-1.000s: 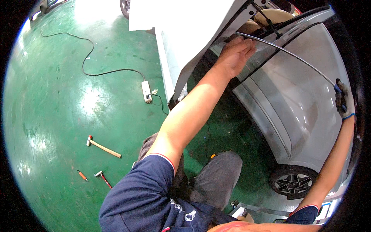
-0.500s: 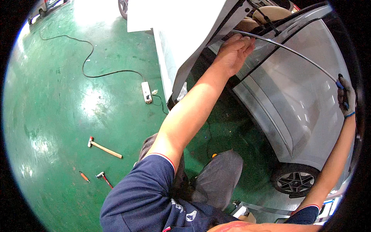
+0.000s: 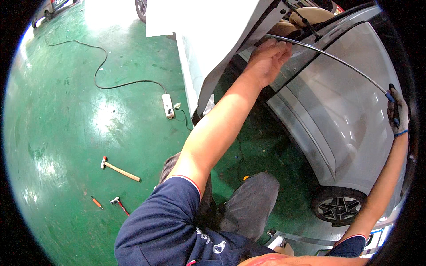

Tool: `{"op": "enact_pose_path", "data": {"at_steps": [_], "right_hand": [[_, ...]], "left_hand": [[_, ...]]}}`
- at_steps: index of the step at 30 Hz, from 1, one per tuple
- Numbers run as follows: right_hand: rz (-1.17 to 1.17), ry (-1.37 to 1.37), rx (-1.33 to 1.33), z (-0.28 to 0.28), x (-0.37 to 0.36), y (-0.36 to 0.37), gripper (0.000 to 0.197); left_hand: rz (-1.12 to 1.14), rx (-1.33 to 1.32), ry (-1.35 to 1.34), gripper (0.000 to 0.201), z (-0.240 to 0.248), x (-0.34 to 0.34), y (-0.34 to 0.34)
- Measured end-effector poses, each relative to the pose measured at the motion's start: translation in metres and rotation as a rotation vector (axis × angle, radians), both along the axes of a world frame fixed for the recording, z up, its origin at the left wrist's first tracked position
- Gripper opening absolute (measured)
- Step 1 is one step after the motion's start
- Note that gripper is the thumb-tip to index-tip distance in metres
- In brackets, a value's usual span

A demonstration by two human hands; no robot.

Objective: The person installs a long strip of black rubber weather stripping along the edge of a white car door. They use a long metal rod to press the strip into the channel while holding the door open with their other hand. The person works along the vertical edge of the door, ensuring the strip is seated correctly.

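Observation:
A long, slightly bent metal rod [image 3: 330,54] runs across the top of a silver car door [image 3: 350,102]. My right hand [image 3: 399,110], in a grey and dark work glove, is closed round the rod's blue handle end, out at the far right. My bare left hand [image 3: 268,62] is raised to the rod's other end, with its fingers curled against it beside the door pillar. The tip of the rod goes out of sight there, and part of the left hand's grip is hidden.
An opened white car door [image 3: 199,40] stands left of my left hand. A wheel [image 3: 339,206] is at lower right. On the green floor lie a wooden-handled mallet [image 3: 122,170], a small hammer [image 3: 120,205], an orange-handled tool [image 3: 97,203] and a power strip [image 3: 168,106] with its cable.
My right hand and the rod have shifted very slightly. My left hand keeps its place at the other end.

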State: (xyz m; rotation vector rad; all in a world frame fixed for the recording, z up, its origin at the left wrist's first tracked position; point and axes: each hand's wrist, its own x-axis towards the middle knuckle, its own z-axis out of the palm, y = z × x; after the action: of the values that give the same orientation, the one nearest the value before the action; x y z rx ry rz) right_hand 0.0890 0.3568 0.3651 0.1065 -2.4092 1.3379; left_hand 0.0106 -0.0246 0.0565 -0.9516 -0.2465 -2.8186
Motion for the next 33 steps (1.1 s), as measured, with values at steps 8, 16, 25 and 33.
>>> {"op": "enact_pose_path", "data": {"at_steps": [8,16,25,33], "right_hand": [[-0.056,0.058,-0.031,-0.022,-0.001,-0.02,0.02],[-0.027,0.167,0.033,-0.011,-0.016,0.005,0.032],[-0.07,0.075,0.036,-0.031,0.007,-0.026,0.022],[0.011,0.031,-0.115,-0.028,0.004,-0.038,0.017]], "left_hand": [[0.025,-0.005,-0.066,0.013,-0.005,-0.002,-0.007],[0.041,-0.011,0.006,0.018,-0.006,-0.008,-0.007],[0.112,0.239,-0.3,0.021,-0.015,-0.066,0.0],[0.207,0.311,-0.319,0.02,-0.015,-0.083,-0.013]]}}
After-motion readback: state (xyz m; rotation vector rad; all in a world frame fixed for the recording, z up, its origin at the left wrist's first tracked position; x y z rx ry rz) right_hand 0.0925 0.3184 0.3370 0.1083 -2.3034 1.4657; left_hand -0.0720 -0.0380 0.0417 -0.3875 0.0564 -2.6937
